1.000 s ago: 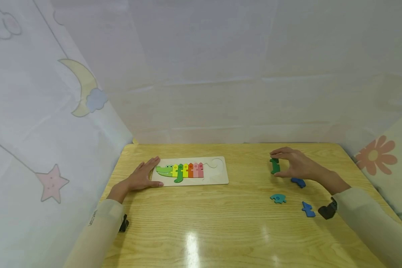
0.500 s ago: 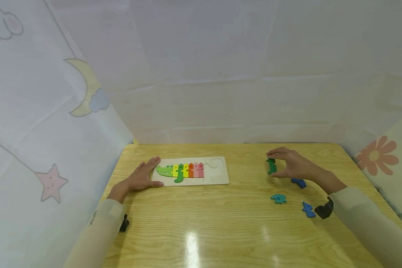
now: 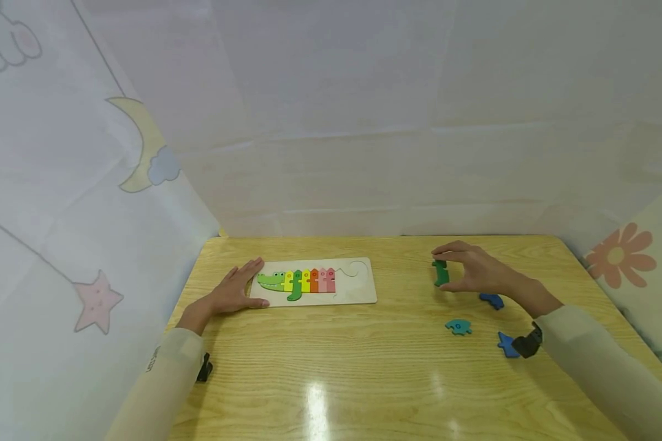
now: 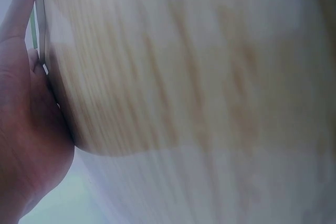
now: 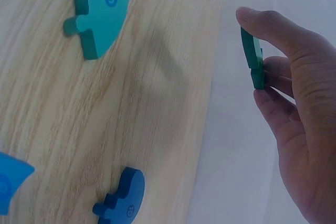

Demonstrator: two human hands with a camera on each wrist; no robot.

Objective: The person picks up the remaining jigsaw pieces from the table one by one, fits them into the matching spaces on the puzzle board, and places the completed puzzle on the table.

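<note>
At the left of the table, my left hand [image 3: 234,291] rests on the left end of a pale wooden puzzle board [image 3: 358,293], thumb along the near edge and fingers at the far corner. A crocodile puzzle in green, yellow, orange and pink pieces [image 3: 315,280] lies in the board; bare wood with a curved outline shows at its right. Over the table's right side, my right hand [image 3: 477,269] pinches a dark green puzzle piece [image 3: 441,274] between thumb and fingers. The right wrist view shows this green piece [image 5: 252,53] raised off the table, its shadow below.
Loose on the wooden table [image 3: 331,361] lie a teal piece [image 3: 458,326] numbered 9, a dark blue piece [image 3: 491,300] and a lighter blue piece [image 3: 506,344], the last partly behind the right wrist's black camera [image 3: 528,343]. Printed cloth walls stand behind and beside.
My right hand has moved a little to the left, carrying the green puzzle piece with it. The left hand and the board have stayed in place.
</note>
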